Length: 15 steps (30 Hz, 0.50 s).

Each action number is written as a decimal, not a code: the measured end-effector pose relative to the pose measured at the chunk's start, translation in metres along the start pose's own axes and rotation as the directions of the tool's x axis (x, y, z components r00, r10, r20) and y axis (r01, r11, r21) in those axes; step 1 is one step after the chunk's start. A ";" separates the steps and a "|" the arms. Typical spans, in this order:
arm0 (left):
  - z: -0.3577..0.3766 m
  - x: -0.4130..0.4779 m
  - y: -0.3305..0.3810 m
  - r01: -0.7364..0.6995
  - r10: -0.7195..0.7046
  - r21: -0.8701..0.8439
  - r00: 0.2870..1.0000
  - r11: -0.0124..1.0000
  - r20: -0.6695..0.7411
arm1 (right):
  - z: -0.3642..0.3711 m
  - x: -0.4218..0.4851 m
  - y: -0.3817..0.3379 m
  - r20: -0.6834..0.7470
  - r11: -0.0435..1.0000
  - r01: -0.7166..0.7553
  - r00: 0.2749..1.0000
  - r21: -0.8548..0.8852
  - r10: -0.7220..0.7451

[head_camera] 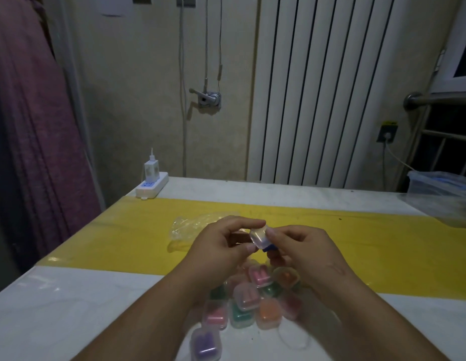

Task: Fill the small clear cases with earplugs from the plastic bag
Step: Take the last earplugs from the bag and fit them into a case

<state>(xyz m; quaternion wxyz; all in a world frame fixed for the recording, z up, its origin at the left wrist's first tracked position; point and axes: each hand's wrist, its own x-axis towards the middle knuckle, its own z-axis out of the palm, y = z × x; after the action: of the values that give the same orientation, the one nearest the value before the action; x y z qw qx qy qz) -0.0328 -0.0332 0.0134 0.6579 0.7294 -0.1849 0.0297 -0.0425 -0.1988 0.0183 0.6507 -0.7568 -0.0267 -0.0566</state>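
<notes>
Small clear plastic case (258, 236), dark blue earplugs (270, 248) at its lower edge, is held above the bench. Your left hand (221, 247) and right hand (301, 250) both have a pinch grip on it, probably to snap it closed. Crumpled clear plastic bag (190, 227) lies just behind, and the pile of filled clear cases (249, 299) sits below on the white bench (70, 308).

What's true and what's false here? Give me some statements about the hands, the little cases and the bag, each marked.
1. The left hand and right hand together hold one small clear case. True.
2. Something blue shows at that case's lower edge. True.
3. The bag lies nearest the person. False: the plastic bag lies beyond the hands, on the yellow strip.
4. The cases below the wrists all hold one colour. False: the filled cases show pink, green, orange and purple.
5. The socket strip sits at the far right. False: the power strip sits at the table's far left corner.
</notes>
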 end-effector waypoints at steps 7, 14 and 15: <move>-0.001 0.000 -0.001 0.022 -0.023 0.055 1.000 0.998 0.017 | -0.002 0.001 0.004 -0.028 0.997 0.057 0.998 -0.058 -0.059; 0.002 0.002 -0.004 -0.044 0.058 0.111 0.990 0.993 -0.125 | 0.000 0.004 0.004 -0.072 1.000 0.004 0.997 -0.029 -0.006; 0.002 0.002 -0.004 -0.044 0.057 0.095 0.988 0.995 -0.142 | 0.001 0.003 0.003 -0.057 1.000 -0.013 0.998 -0.011 0.013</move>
<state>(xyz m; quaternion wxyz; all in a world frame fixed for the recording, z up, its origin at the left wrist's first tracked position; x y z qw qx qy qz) -0.0301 -0.0357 0.0100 0.6346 0.7498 -0.1536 0.1074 -0.0388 -0.1987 0.0159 0.6471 -0.7588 -0.0028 -0.0742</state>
